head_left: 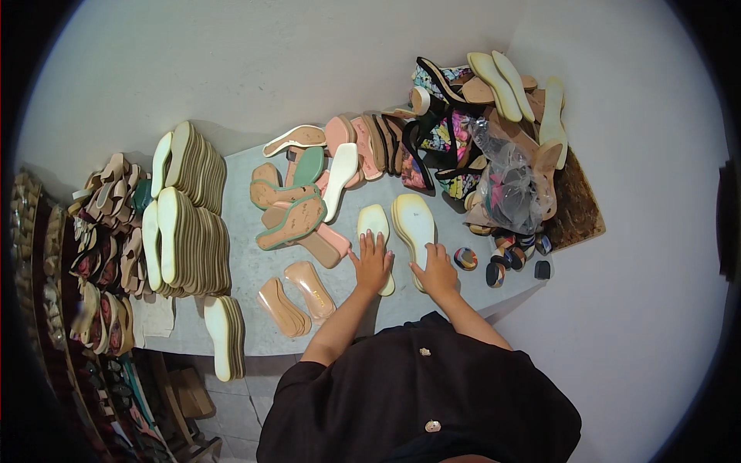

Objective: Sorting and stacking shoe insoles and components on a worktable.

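Observation:
Two sets of cream shoe insoles lie before me on the grey table [247,231]. My left hand [372,266] rests flat, fingers spread, on the left cream insole [373,219], covering its middle. Beside it lies a small stack of cream insoles [415,220], its edges showing several layers. My right hand [436,274] grips this stack near its narrow part, thumb on the left side and fingers on the right. The part of the stack beneath that hand is hidden. Left of my left forearm are tan shaped pieces [283,309] and a similar glossy piece [310,291].
Tall stacks of cream insoles [193,243] stand at the left, with a shorter stack [224,339] at the front edge. Pink, green and white insoles [297,220] are heaped behind. Patterned wedges [451,139], a plastic bag [513,189] and small rolls [465,258] crowd the right.

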`<action>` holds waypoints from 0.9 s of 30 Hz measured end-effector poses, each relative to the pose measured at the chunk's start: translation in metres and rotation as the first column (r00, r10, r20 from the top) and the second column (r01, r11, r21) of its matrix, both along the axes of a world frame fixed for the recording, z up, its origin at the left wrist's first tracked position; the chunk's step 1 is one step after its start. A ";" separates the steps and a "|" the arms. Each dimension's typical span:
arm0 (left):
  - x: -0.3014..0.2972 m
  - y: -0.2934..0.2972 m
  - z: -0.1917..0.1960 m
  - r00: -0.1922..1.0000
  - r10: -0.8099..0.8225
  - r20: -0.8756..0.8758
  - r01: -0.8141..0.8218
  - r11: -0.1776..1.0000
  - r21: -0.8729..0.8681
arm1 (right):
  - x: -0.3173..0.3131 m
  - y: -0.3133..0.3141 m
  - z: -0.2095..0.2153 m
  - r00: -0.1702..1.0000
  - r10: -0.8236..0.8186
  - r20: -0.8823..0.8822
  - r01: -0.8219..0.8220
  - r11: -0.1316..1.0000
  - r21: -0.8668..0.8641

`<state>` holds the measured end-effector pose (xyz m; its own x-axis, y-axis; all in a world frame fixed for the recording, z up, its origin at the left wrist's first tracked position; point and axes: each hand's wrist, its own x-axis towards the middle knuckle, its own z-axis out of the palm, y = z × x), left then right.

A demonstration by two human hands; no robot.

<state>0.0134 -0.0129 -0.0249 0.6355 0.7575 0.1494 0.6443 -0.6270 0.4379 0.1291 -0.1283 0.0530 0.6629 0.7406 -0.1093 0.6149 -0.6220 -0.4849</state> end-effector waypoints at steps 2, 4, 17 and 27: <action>0.006 -0.001 0.007 1.000 -0.026 0.010 0.026 1.000 -0.009 | -0.001 -0.001 -0.003 0.967 0.031 0.253 -0.056 0.994 0.093; 0.018 -0.004 0.019 0.998 -0.063 0.023 0.064 0.998 -0.016 | 0.002 -0.004 -0.008 0.967 0.072 0.243 -0.100 0.990 0.102; 0.075 0.004 0.029 0.925 -0.380 0.028 0.379 0.925 0.027 | 0.028 -0.025 -0.010 0.951 -0.025 0.307 -0.144 0.845 0.515; 0.074 -0.001 0.040 0.938 -0.340 -0.068 0.342 0.940 0.007 | 0.301 0.003 0.194 0.706 -0.588 0.394 0.369 0.781 0.504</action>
<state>0.0874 -0.0136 0.0147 0.8640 0.4912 0.1108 0.4173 -0.8216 0.3884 0.4296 -0.1254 0.2468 0.8075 0.2115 0.5506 0.4976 -0.7454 -0.4435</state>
